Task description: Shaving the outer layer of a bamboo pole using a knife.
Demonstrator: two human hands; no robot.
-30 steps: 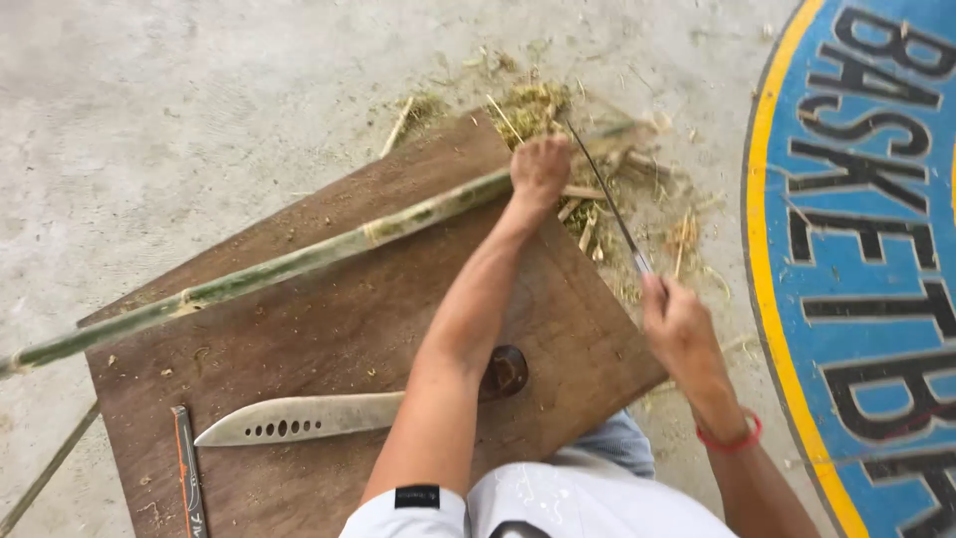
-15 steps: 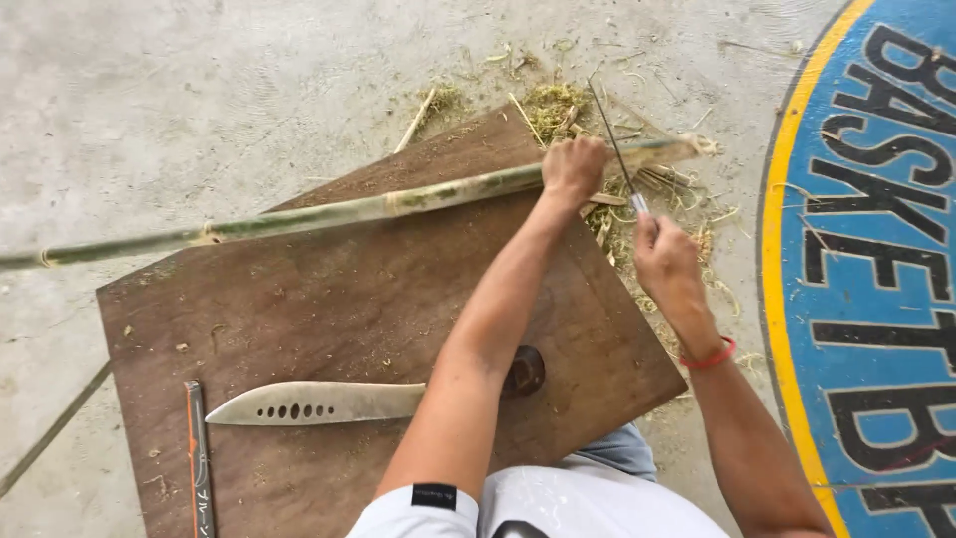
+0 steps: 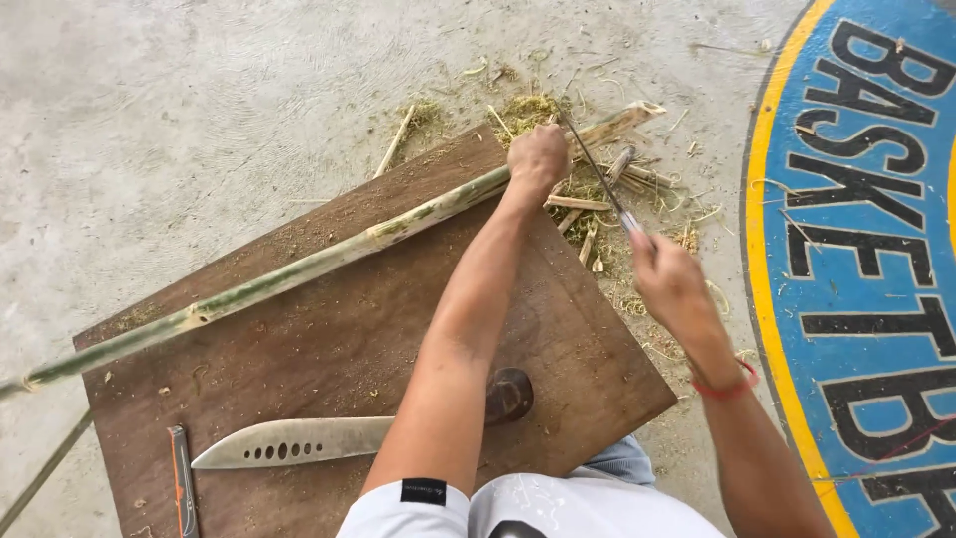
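**Bamboo pole swings lower at its left end as the thin blade works near its far tip**

Since a second ago the long green bamboo pole [image 3: 299, 274] has pivoted: half a second back it lay nearly level across the brown wooden board [image 3: 329, 349], and now its left end has dropped toward the near left while its split tip points to the far right. The right hand has drawn a little nearer and to the right, away from the pole.

The left hand [image 3: 538, 157] is closed around the pole close to its far end, arm stretched straight out over the board. The right hand [image 3: 669, 284] is closed on the handle of a thin knife [image 3: 597, 174], whose narrow blade slants up and left toward the left hand; a red band circles that wrist.

Shavings [image 3: 597, 214] lie scattered by the board's far right edge. A broad machete [image 3: 299, 440] with holes in its blade rests on the near part of the board, beside a small orange-handled tool [image 3: 182, 488].
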